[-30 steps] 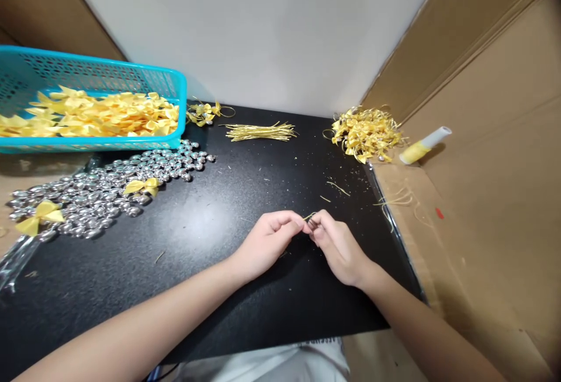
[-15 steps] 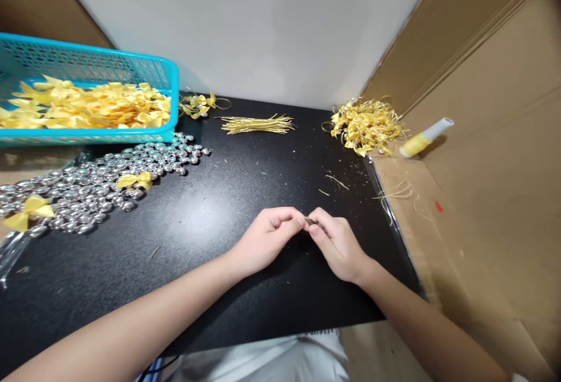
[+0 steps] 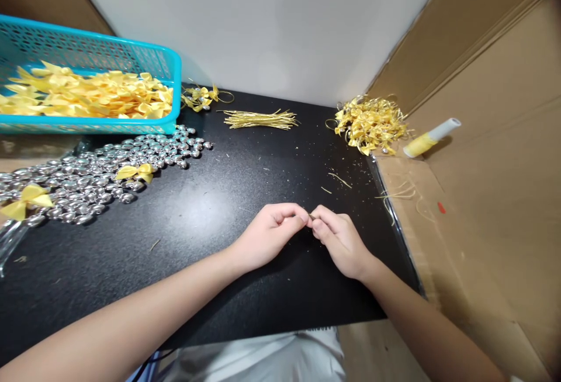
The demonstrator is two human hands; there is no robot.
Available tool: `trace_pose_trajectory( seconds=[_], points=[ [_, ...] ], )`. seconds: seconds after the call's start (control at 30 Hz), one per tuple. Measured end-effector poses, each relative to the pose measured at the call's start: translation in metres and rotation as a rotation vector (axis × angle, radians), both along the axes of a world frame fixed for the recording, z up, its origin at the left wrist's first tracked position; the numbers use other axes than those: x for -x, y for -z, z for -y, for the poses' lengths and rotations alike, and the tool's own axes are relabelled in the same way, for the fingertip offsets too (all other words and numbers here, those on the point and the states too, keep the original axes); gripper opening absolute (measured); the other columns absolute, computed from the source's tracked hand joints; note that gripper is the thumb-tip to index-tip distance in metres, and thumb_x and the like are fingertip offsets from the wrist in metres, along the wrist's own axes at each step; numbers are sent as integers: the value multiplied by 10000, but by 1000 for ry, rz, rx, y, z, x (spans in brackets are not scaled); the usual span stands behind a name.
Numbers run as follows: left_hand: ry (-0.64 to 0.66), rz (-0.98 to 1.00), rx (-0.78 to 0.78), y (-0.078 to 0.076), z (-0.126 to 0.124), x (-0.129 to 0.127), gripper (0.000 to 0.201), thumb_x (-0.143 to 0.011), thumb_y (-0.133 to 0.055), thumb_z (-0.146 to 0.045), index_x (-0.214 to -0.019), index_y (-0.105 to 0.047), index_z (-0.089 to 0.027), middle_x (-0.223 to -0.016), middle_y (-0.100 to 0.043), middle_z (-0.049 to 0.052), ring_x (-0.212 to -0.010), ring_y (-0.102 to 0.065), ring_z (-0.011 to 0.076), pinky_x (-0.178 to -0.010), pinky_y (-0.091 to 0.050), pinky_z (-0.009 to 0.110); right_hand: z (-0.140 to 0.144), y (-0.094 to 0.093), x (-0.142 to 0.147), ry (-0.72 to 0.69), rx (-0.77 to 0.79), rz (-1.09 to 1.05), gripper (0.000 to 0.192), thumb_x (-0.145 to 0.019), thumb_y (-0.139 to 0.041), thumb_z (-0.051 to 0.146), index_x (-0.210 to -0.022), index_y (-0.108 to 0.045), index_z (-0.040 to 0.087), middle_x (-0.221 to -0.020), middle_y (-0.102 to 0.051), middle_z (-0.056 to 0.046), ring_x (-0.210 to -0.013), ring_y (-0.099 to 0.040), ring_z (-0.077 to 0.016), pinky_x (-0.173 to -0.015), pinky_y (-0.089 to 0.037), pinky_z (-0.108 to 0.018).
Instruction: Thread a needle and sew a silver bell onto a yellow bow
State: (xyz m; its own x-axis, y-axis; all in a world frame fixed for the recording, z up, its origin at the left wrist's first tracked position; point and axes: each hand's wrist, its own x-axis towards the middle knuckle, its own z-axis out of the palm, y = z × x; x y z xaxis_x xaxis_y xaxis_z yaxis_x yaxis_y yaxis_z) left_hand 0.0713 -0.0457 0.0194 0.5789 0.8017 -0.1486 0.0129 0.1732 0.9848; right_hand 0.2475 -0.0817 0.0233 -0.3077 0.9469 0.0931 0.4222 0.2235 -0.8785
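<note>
Left hand [image 3: 272, 236] and right hand [image 3: 342, 245] both pinched closed, tip to tip above the black table [image 3: 109, 271], apparently on a thin cord [image 3: 311, 216] mostly hidden between them, likely for fine control; gold strands [image 3: 260, 119] bundled behind, presumably for easy reach.

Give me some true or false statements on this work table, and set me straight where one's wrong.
1. Yellow bows lie in the blue basket. True.
2. Two loose bows rest on the silver beads. True.
3. The hands are spread far apart. False: the left hand and right hand are close together, with a thin strand between their fingertips.
4. Every gold strand is inside the basket. False: a bundle of gold strands lies on the black table.
</note>
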Motion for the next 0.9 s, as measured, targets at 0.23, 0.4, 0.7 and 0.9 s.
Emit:
trace_pose_trajectory(
  seconds=[0.23,0.4,0.7,0.9],
  points=[
    [5,22,6,-1,-1,0,251,-880,-515,-327,-733,-637,-164,-444,-350,-94,-421,-286,63,-490,-294,207,-1,0,-1,-8,14,-25,288,-1005,-389,344,-773,-484,203,-640,-450,43,-552,-426,-91,-560,-340,-228],
    [3,24,25,-2,-1,0,252,-877,-519,-326,-726,-636,-163,-437,-347,-96,-408,-274,59,-468,-278,204,-1,1,-2,4,26,-26,297,-1007,-388,363,-786,-500,200,-643,-437,43,-546,-415,-87,-551,-337,-227],
    [-32,-5,29,-2,-1,-2,242,-857,-522,-318,-757,-672,-158,-414,-323,-94,-412,-291,71,-477,-299,203,0,7,-4,68,100,-85,359,-994,-408,445,-759,-503,191,-622,-394,45,-528,-364,-81,-489,-282,-219],
    [-37,-37,23,-3,-1,-1,252,-847,-502,-315,-762,-678,-157,-422,-341,-85,-426,-317,80,-473,-296,205,-7,13,-12,214,172,-293,383,-955,-427,553,-801,-474,205,-591,-303,68,-490,-269,-84,-440,-205,-218]
  ],
)
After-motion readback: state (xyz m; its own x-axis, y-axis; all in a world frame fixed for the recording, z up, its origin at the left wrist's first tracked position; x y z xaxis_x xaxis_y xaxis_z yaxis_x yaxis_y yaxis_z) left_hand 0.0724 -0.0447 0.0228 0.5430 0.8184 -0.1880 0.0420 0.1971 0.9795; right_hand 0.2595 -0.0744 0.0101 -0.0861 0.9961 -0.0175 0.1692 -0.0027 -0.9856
